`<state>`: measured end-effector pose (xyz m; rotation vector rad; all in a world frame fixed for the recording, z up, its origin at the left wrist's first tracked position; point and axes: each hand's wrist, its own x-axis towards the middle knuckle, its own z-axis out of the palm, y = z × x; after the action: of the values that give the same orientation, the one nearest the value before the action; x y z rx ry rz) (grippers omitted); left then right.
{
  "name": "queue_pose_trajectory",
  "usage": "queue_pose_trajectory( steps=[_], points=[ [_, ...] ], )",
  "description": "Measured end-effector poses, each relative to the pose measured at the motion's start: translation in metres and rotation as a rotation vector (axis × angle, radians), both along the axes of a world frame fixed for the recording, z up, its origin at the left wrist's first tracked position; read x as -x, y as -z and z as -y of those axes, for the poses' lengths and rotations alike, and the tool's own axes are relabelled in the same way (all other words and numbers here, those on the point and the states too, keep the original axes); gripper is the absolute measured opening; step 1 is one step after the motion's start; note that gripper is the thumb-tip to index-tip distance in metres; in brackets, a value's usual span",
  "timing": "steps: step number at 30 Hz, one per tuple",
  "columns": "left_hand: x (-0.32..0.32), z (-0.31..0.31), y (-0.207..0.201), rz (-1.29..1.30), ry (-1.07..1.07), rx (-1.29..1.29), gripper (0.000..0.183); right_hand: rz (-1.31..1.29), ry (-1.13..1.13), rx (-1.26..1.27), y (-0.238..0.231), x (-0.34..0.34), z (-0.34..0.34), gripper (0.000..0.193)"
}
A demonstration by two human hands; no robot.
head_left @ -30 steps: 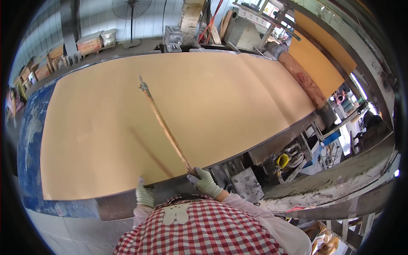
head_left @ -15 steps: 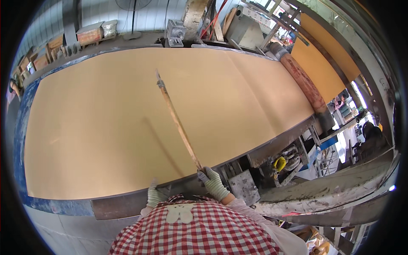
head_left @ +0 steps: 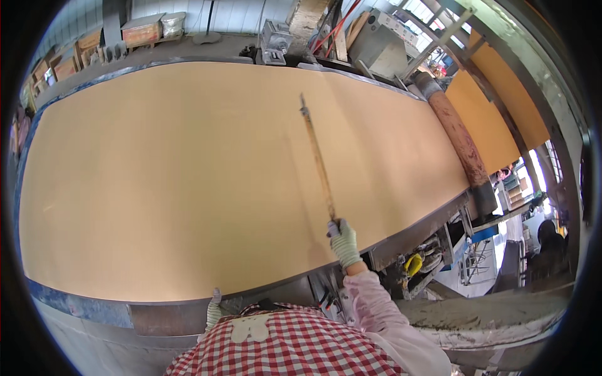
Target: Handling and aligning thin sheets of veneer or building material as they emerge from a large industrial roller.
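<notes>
My right hand (head_left: 343,243), in a striped knit glove, is closed round the lower end of a wooden stick (head_left: 320,166) with a narrow metal tip. The stick slants up and away over a large tan sheet (head_left: 157,188), and its shadow falls on the sheet to its left. Beside the sheet's near edge is my left hand (head_left: 214,308), gloved alike and holding nothing that I can see. One finger of it points up at the edge; the rest is partly hidden by my checked apron.
A reddish-brown roller (head_left: 456,128) lies across the sheet's right end. Beyond it hang orange sheets (head_left: 480,122). Past the far edge stand a grey motor-like unit (head_left: 274,44) and a grey metal box (head_left: 379,45). Dirty machine parts and a yellow object (head_left: 413,265) sit below the right near edge.
My right hand has moved right and farther out over the sheet, carrying the stick with it. My left hand has shifted slightly left and down. The view has turned a little.
</notes>
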<state>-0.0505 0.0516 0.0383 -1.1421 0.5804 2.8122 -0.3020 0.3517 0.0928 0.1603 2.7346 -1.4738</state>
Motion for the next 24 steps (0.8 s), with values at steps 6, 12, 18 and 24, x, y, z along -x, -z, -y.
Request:
queue_pose_trajectory(
  steps=[6,12,18,24],
  points=[
    [-0.011,0.033,0.012,-0.062,-0.269,0.101,0.052,-0.003,0.031,-0.421,-0.025,0.169,-0.007,0.029],
    [0.026,0.007,-0.013,0.089,-0.327,0.044,0.049,-0.104,-0.06,-0.837,-0.017,0.375,0.048,0.029],
    [0.025,0.034,-0.011,0.187,-0.434,0.168,0.048,-0.152,-0.28,-1.022,-0.019,0.536,0.161,0.022],
    [-0.029,0.094,-0.006,0.084,-0.611,0.35,0.051,0.139,-0.801,-1.338,-0.08,0.432,0.202,0.015]
  ],
)
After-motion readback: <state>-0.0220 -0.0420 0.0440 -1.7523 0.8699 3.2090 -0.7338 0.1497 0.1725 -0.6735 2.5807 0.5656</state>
